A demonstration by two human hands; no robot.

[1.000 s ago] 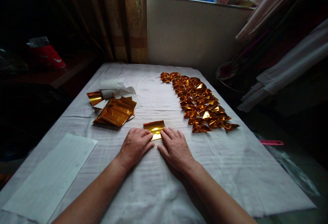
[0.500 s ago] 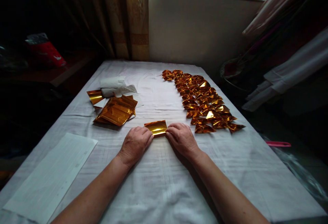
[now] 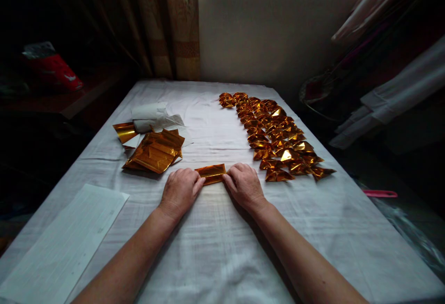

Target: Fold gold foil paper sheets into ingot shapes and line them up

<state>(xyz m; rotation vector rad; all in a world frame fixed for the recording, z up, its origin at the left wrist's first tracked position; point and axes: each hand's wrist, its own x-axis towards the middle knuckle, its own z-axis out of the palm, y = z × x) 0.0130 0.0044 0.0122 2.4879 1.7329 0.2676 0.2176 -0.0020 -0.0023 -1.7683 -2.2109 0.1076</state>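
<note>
Head camera: I view a bench (image 3: 205, 253) covered with white cloth, its far edge near a wall (image 3: 260, 35) and a curtain (image 3: 182, 21). Folded gold foil pieces (image 3: 278, 146) stand in rows along the right side. At left, a stack of gold foil sheets (image 3: 158, 152) lies just beside a white roll (image 3: 149, 112); nearer, a paper sheet (image 3: 66, 243) lies flat. Hanging fabric (image 3: 410, 81) occupies the dark zone to the right.

Both forearms enter at the lower edge of my view and converge on a gold foil strip (image 3: 213, 171), which lies crosswise on the bench between the hands. The left hand (image 3: 181, 190) is palm down, its fingers grasping the strip's left end. The right hand (image 3: 246, 184) mirrors this pose, its fingers pinching the right end. The knuckles hide part of each grip from me.

A red container (image 3: 54, 71) sits on a dark side surface (image 3: 66, 104); clear material shows at its top, but I cannot identify the contents.
</note>
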